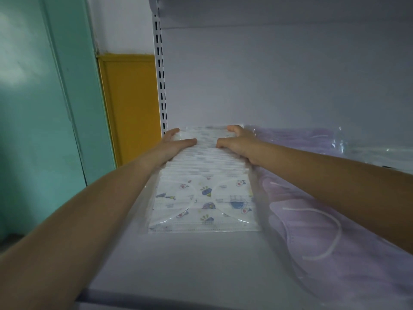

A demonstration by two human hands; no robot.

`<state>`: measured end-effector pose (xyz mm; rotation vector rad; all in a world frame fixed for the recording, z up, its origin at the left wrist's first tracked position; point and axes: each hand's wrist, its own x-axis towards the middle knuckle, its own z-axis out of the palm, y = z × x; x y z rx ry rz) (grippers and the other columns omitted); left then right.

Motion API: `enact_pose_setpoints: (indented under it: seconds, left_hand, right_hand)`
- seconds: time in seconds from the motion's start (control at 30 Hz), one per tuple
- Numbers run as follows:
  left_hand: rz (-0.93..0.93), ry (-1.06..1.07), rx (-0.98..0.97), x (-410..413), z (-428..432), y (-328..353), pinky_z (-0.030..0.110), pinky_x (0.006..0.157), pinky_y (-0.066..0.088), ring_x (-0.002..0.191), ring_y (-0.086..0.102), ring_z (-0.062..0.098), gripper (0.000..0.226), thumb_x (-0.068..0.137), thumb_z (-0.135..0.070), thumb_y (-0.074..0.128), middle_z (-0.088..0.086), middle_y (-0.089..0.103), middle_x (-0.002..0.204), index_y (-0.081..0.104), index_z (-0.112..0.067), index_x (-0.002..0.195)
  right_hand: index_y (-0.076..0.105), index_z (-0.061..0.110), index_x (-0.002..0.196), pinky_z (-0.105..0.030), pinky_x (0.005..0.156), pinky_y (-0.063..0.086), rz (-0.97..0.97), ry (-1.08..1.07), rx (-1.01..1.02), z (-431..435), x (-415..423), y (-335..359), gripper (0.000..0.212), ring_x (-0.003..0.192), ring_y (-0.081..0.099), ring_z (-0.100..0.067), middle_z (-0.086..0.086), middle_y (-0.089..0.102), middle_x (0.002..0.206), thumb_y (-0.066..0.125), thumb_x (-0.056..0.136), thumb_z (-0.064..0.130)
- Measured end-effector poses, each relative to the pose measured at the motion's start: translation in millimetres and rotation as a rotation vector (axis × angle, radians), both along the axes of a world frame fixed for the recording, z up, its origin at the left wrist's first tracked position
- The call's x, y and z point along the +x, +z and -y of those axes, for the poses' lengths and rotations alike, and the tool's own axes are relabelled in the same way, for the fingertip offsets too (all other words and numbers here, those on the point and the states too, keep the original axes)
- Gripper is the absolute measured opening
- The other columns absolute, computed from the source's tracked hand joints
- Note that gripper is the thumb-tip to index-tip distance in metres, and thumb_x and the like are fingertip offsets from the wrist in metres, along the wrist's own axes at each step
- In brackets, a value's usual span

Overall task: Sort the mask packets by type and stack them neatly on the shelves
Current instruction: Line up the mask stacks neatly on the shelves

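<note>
The left hand (pixel 176 143) and right hand (pixel 238 143) curled round the printed packets (pixel 205 198) by the shelf's (pixel 178 265) left edge; light, slick and floppy, they probably needed squeezing from both sides.

Dim, soft light; wide-angle bending at edges, slight blur.

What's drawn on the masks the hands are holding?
The mask packets are white with little blue cartoon pictures; head view.

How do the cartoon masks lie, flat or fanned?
Fanned: mask packets show stepped edges behind the front one, between left hand and right hand.
</note>
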<state>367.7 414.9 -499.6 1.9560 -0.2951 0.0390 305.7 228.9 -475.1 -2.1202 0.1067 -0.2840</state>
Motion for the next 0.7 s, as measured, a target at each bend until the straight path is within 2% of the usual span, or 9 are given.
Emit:
enact_pose_setpoints:
  seconds: [0.13,0.37,0.5,0.6,0.7]
  left_hand:
    - [0.037,-0.008,-0.023,-1.2,-1.2,3.3,0.033,0.096,0.04,0.126,0.042,0.024,0.076,0.081,-0.044,0.067,0.0,0.029,0.151,0.027,-0.031,0.144]
    - [0.05,-0.032,-0.025,-2.3,-2.8,2.1,0.032,0.092,0.035,0.13,0.037,0.024,0.074,0.083,-0.043,0.065,-0.001,0.024,0.153,0.027,-0.032,0.145]
    - [0.012,-0.02,0.006,0.1,-1.5,1.7,0.032,0.092,0.04,0.116,0.045,0.022,0.076,0.08,-0.047,0.067,0.001,0.034,0.146,0.028,-0.032,0.143]
    - [0.007,-0.018,0.004,1.0,-1.7,0.5,0.038,0.1,0.041,0.119,0.046,0.024,0.085,0.072,-0.052,0.072,0.002,0.036,0.145,0.029,-0.031,0.142]
    - [0.022,-0.031,-0.005,-0.4,-1.7,0.1,0.039,0.103,0.039,0.126,0.043,0.026,0.081,0.076,-0.051,0.068,0.002,0.032,0.149,0.027,-0.031,0.143]
  right_hand:
    - [0.034,0.027,0.141,-0.021,0.056,0.039,-0.032,-0.027,-0.002,-1.4,-1.5,1.6,0.072,0.105,0.052,-0.021,-0.009,0.04,0.136,0.067,0.078,0.032]
    - [0.033,0.025,0.141,-0.022,0.054,0.041,-0.048,-0.042,0.055,-5.2,-5.4,2.9,0.073,0.091,0.053,-0.019,-0.007,0.046,0.126,0.068,0.077,0.03]
    - [0.03,0.027,0.141,-0.025,0.066,0.04,-0.064,-0.167,-0.051,-8.8,-2.1,0.3,0.076,0.112,0.043,-0.024,-0.012,0.029,0.138,0.067,0.075,0.035]
    - [0.03,0.026,0.141,-0.023,0.059,0.042,-0.071,-0.135,-0.034,-7.5,-0.5,-0.4,0.078,0.107,0.05,-0.024,-0.011,0.036,0.137,0.067,0.074,0.036]
    - [0.03,0.024,0.142,-0.027,0.072,0.045,-0.058,-0.1,-0.002,-4.0,2.5,-2.1,0.08,0.107,0.052,-0.024,-0.009,0.041,0.136,0.069,0.073,0.033]
